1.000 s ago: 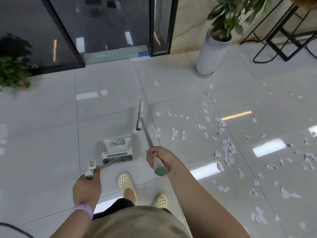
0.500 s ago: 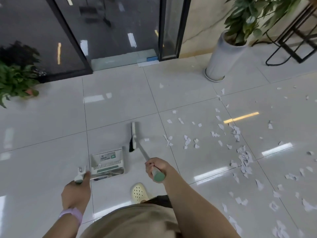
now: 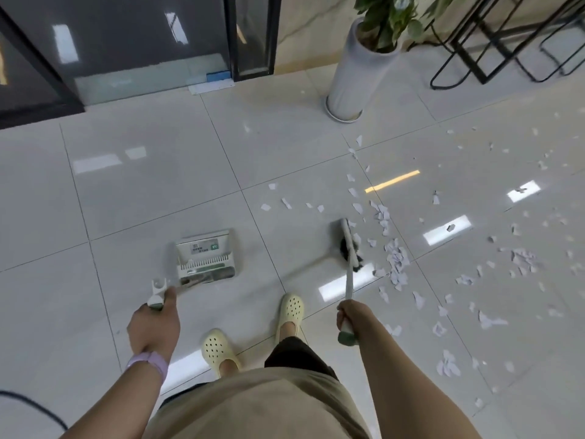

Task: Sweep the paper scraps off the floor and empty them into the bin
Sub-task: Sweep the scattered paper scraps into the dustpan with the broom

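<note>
White paper scraps (image 3: 395, 258) lie scattered over the shiny tiled floor, mostly to the right of centre. My right hand (image 3: 353, 315) grips the grey handle of a broom (image 3: 348, 245), whose dark bristled head rests on the floor at the left edge of the densest scraps. My left hand (image 3: 155, 321) grips the handle of a white and green dustpan (image 3: 205, 258), which stands on the floor left of the broom with its mouth facing away from me. No bin is in view.
A tall white planter (image 3: 357, 71) with a green plant stands at the back right. Black metal frames (image 3: 506, 42) sit beyond it. Dark glass doors (image 3: 142, 42) close off the back. My feet in yellow clogs (image 3: 289, 308) stand between pan and broom.
The broom head has swung from beside the dustpan to the right, into the scraps. The dustpan has stayed roughly in place. The view has shifted as I stepped.
</note>
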Available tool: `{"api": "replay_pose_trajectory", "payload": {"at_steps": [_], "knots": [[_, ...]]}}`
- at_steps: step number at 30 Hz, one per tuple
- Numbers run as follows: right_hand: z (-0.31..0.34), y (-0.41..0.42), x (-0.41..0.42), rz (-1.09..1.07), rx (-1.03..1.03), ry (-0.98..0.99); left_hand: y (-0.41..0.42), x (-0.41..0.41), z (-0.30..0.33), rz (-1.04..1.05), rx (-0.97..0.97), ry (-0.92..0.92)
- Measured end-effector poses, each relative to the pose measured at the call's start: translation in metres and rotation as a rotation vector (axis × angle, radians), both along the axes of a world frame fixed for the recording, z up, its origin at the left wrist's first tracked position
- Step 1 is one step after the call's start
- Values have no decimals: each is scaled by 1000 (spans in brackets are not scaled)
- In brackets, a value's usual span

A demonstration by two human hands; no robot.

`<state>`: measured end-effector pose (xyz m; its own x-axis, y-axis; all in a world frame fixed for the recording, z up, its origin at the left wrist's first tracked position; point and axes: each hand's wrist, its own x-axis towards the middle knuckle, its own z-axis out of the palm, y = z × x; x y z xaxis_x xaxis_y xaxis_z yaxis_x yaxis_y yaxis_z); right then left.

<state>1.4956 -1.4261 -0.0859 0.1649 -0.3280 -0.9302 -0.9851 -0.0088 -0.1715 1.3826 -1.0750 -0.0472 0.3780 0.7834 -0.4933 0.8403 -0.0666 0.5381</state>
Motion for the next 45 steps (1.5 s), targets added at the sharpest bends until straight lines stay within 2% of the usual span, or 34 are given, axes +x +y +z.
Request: {"api": "replay_pose_trajectory", "payload": {"at_steps": [2, 4, 9, 14, 19, 25, 31, 34, 38, 45], "knots": [[-6, -18, 18, 50, -138, -30, -15, 18, -1, 29, 1, 0], [-4, -36, 36, 57, -182, -46, -30, 36, -2, 34, 3, 8], [14, -57, 94, -91, -35, -139, -66, 83, -4, -27, 16, 32], [47, -44, 154, -20, 174, -170, -83, 121, 3, -115, 94, 52], [55, 24, 188, 29, 452, -117, -92, 135, 18, -154, 162, 61], [59, 118, 216, -23, 900, 22, -85, 136, 39, -56, 240, 78], [53, 159, 250, -125, 1091, 169, -63, 142, 41, 34, 259, 75], [39, 162, 259, -76, 1046, 174, -50, 150, 39, 32, 246, 109], [21, 138, 283, 94, 768, 105, -25, 169, 33, 49, 211, 116], [40, 50, 335, -27, 272, -3, -11, 285, 1, -140, 84, 146]]}}
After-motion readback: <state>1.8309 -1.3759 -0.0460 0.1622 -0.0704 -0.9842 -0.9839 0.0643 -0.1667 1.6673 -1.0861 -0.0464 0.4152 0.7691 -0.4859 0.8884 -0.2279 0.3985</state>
